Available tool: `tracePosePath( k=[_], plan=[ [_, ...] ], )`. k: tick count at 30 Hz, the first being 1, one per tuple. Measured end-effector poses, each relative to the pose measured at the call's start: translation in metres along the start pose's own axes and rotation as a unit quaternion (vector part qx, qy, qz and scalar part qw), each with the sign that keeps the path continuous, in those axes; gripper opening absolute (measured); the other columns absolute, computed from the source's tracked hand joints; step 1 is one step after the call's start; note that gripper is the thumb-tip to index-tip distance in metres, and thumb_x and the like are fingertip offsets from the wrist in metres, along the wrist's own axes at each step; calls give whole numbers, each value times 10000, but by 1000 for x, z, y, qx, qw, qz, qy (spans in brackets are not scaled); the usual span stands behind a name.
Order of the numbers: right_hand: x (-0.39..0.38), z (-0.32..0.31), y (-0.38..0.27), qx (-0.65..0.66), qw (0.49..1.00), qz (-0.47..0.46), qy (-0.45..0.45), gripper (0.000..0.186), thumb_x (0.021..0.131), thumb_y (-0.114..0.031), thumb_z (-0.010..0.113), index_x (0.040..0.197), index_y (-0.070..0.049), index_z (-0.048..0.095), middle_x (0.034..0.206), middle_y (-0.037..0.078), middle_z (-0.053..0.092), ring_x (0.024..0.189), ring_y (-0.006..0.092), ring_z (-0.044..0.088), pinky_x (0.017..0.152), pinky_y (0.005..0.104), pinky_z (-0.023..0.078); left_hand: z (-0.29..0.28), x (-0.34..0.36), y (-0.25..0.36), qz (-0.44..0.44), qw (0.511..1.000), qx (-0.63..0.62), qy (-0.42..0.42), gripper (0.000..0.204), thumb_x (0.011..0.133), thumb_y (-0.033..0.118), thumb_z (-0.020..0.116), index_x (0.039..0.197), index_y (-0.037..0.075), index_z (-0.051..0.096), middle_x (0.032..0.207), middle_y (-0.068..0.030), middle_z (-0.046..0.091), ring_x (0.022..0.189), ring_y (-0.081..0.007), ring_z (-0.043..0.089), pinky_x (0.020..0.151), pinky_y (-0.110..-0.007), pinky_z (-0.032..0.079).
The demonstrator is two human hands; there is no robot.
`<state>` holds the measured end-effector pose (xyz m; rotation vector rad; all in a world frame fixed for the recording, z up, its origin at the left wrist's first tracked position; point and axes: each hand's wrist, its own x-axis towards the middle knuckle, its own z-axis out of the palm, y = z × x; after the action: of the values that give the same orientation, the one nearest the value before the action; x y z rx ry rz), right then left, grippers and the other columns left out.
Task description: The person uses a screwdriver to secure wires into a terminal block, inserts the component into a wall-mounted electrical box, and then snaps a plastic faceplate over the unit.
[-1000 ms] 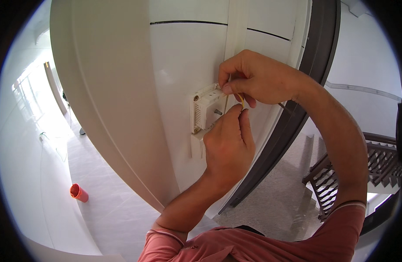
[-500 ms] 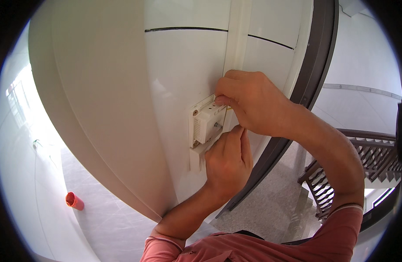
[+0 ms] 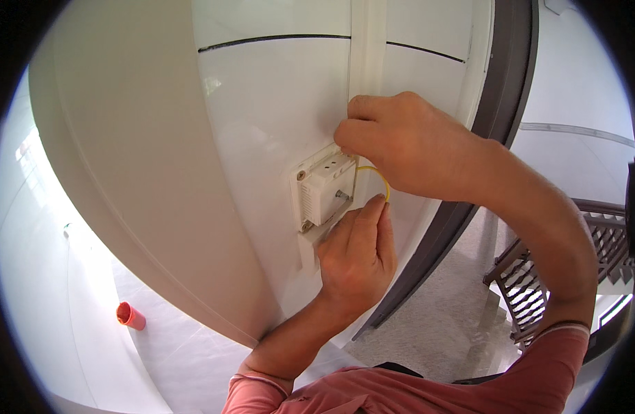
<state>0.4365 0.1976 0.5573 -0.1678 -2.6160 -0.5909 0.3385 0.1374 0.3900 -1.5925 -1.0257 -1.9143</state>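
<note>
A white plastic electrical module point(image 3: 329, 192) with slots in its side, small holes on top and a short metal shaft in front sits in a square white frame point(image 3: 296, 181) on the wall. From its right side a yellow wire point(image 3: 378, 174) bends out and down. My left hand point(image 3: 359, 259), below and to the right of the module, pinches the lower end of this wire between thumb and fingertips. My right hand point(image 3: 417, 148) is closed at the module's upper right corner. Whatever lies between its fingers is hidden.
A white cover or plate point(image 3: 309, 250) shows under the frame, partly behind my left hand. A dark door frame point(image 3: 493, 103) runs along the right, with a stair railing point(image 3: 524, 283) beyond it. On the floor at left stands a red bucket point(image 3: 132, 317).
My right hand has shifted slightly up, apart from my left hand. More of the yellow wire now shows as a curve between them. The whole view has turned a little.
</note>
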Motion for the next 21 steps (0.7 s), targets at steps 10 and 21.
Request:
tracePosePath(
  k=[10,21],
  plan=[
    [7,-19,10,-60,990,-123,-23,82,764,-11,735,845,-22,735,851,146,693,830,358,727,705,419,582,-22,20,11,28,994,103,-38,246,847,-25,791,1078,-23,705,855,-142,695,653,-266,680,557,-360,545],
    [17,-2,17,-35,991,-130,13,41,784,24,728,814,14,754,848,218,733,820,389,754,733,440,616,-65,67,28,19,981,189,-39,367,861,-100,728,1204,-21,625,996,-112,772,661,-91,666,508,-219,436]
  ],
)
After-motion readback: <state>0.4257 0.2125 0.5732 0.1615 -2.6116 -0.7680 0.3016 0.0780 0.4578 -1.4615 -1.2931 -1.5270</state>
